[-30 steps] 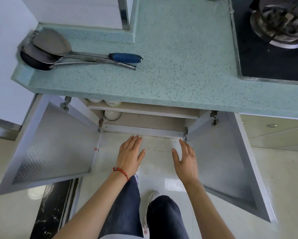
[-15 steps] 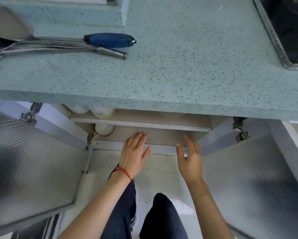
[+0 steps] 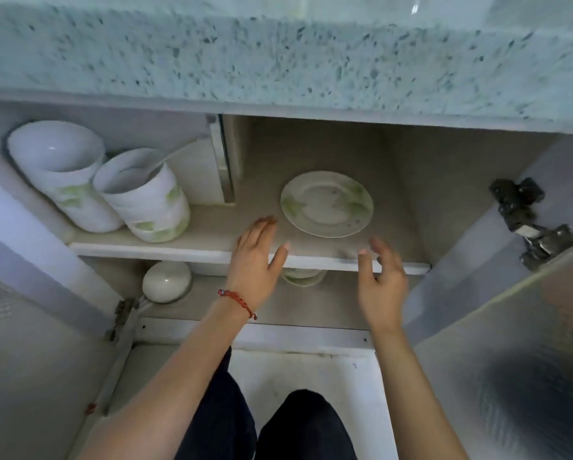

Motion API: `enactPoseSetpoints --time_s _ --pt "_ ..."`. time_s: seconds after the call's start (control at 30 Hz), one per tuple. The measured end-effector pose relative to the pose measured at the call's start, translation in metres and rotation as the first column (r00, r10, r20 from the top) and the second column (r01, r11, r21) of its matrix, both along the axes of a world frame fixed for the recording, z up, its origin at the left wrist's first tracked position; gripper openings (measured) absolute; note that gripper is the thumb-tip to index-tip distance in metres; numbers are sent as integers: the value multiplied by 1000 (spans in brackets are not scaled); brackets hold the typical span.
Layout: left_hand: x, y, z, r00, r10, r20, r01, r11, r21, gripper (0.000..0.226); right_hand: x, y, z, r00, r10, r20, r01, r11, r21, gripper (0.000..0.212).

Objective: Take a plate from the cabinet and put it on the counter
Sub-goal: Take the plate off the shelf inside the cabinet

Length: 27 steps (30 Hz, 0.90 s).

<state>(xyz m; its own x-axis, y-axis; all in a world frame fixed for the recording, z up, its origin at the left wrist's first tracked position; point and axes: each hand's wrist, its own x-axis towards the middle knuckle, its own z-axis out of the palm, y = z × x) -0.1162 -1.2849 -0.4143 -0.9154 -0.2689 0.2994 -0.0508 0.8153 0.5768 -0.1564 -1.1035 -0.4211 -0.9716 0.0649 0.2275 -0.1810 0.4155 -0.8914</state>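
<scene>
A white plate point(image 3: 326, 204) with a faint green leaf pattern lies flat on the upper shelf point(image 3: 185, 252) of the open cabinet, right of the middle. My left hand point(image 3: 255, 260), a red string on its wrist, reaches over the shelf's front edge with fingers spread, its fingertips just left of the plate and apart from it. My right hand point(image 3: 381, 280) hovers open at the shelf's edge below and right of the plate, holding nothing. The speckled green counter point(image 3: 278, 58) overhangs the cabinet at the top.
Two stacks of white bowls point(image 3: 56, 171) point(image 3: 145, 197) stand at the shelf's left end. On the lower shelf sit an upturned bowl point(image 3: 167, 282) and another dish point(image 3: 303, 278). Both cabinet doors point(image 3: 510, 360) hang open at the sides. My legs stand below.
The view has dropped low and close to the cabinet, so the plate and bowls inside now show. Both hands have moved forward over the upper shelf's edge toward the plate.
</scene>
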Motion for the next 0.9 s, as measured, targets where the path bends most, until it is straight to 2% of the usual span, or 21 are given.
enactPoseSetpoints --time_s 0.13,0.37,0.53,0.67,0.8,0.9 --pt "-17 -1 -21 999 31 -40 -30 999 38 66 -19 1 -24 999 -29 -36 28 999 -21 51" --pt "-37 -5 -34 998 63 10 -64 989 137 57 -44 0 -37 996 -10 -92 8 1000 -19 46" --pt "-60 -13 -35 998 70 -4 -67 977 201 75 -72 0 -41 995 -44 -91 49 998 47 29" --pt "-76 -17 -37 998 60 36 -66 979 191 70 -84 -1 -44 995 -67 -75 74 993 90 42" --pt "-95 -21 -38 993 61 106 -81 978 191 59 -95 -6 -38 995 -48 -83 59 989 137 22" --pt "-103 -20 -40 989 49 137 -76 978 197 59 -109 -9 -45 994 -56 -94 72 982 174 17"
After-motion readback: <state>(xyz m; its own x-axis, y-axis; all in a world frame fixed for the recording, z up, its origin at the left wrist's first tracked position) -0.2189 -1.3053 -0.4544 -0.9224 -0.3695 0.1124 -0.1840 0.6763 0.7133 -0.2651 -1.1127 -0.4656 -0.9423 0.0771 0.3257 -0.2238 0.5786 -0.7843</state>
